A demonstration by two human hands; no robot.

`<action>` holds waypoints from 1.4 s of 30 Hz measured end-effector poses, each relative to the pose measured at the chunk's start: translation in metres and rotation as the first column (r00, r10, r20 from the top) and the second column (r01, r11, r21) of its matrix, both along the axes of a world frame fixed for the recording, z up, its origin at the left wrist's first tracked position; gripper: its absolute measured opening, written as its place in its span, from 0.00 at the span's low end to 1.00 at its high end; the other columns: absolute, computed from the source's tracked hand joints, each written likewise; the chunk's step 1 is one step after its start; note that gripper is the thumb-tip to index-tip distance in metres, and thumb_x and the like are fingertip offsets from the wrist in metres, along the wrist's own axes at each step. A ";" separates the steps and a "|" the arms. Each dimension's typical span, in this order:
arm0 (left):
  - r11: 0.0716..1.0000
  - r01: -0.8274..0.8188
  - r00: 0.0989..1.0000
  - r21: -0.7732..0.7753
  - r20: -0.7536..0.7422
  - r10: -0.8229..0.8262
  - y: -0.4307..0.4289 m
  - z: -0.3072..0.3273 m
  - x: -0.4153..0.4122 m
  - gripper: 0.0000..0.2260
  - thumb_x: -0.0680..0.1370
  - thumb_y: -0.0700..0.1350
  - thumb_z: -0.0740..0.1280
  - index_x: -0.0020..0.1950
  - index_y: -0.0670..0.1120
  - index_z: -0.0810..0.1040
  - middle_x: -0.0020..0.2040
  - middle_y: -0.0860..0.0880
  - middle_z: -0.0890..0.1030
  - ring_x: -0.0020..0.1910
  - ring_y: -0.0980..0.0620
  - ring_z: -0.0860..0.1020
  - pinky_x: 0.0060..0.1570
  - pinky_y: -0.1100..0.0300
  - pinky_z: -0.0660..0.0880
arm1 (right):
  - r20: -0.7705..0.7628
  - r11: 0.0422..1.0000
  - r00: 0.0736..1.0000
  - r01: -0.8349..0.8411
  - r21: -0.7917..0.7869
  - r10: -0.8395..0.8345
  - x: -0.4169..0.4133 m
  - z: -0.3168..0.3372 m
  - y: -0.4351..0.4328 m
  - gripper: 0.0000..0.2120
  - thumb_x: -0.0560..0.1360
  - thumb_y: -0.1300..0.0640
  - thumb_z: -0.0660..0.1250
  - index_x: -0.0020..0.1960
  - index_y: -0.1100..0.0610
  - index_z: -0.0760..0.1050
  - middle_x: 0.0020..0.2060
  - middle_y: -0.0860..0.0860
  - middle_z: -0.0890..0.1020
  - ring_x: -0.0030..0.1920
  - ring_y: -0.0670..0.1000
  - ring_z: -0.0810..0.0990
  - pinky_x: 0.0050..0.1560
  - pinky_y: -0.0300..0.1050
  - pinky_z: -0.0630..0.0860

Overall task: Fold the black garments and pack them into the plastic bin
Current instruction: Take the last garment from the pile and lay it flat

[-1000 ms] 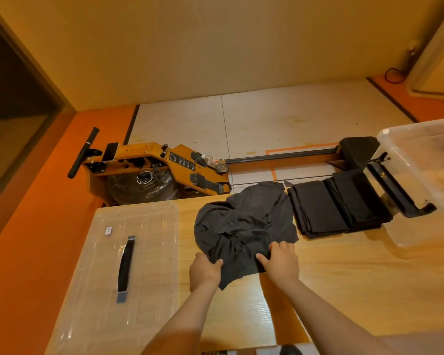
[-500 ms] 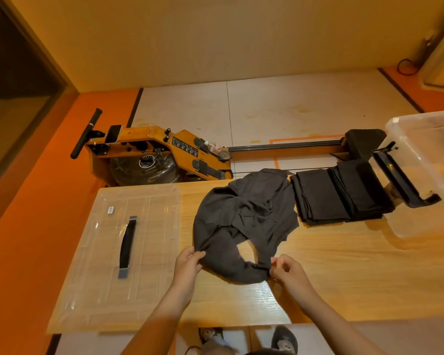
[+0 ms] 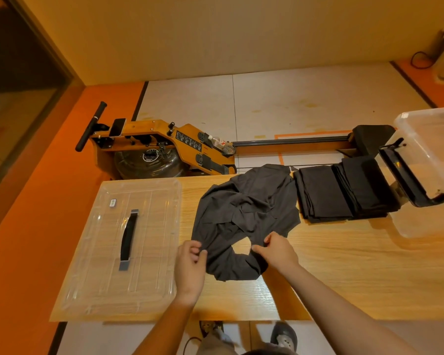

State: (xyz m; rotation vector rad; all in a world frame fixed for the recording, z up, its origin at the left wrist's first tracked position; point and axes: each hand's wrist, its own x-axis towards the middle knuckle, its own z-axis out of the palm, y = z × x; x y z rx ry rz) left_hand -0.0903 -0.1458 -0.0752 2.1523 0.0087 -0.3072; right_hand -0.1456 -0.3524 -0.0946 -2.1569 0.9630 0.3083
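On the table (image 3: 344, 265), the hands, left (image 3: 190, 265) and right (image 3: 278, 252), pinch the black garment (image 3: 246, 206); lid label (image 3: 112, 202) unreadable.

Crumpled black garment (image 3: 246, 216) lies mid tabletop (image 3: 344, 265); left grip (image 3: 190, 262) & right grip (image 3: 277, 249) each pinch its near edge. Folded black stack (image 3: 344, 190) sits just right of it, w/ clear plastic bin (image 3: 436, 155) beyond. Bin lid (image 3: 123, 242) lies flat at left.
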 end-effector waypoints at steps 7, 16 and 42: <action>0.854 0.515 0.831 -0.073 -0.204 -0.518 -0.050 0.001 -0.014 0.19 0.76 0.46 0.70 0.67 0.50 0.72 0.62 0.55 0.75 0.61 0.61 0.71 0.61 0.67 0.67 | 0.233 0.979 0.965 0.074 0.192 -0.118 -0.006 0.017 0.010 0.10 0.74 0.58 0.68 0.36 0.55 0.69 0.32 0.50 0.75 0.36 0.49 0.76 0.40 0.47 0.72; 0.857 0.367 0.856 -0.361 -0.231 -0.463 -0.073 0.053 -0.007 0.07 0.78 0.46 0.68 0.42 0.45 0.80 0.43 0.52 0.81 0.45 0.55 0.80 0.45 0.64 0.74 | 0.438 0.869 0.866 -0.009 0.496 -0.241 -0.024 0.088 -0.004 0.09 0.78 0.57 0.64 0.40 0.57 0.70 0.34 0.51 0.71 0.36 0.46 0.72 0.42 0.43 0.71; 0.592 0.203 0.846 -0.780 -0.165 -0.508 -0.072 0.175 0.017 0.20 0.71 0.43 0.68 0.62 0.48 0.74 0.51 0.50 0.85 0.52 0.53 0.83 0.45 0.62 0.79 | 0.476 0.813 0.827 -0.040 0.581 -0.299 -0.021 0.140 0.003 0.16 0.80 0.46 0.59 0.55 0.55 0.80 0.50 0.54 0.83 0.55 0.51 0.80 0.59 0.46 0.76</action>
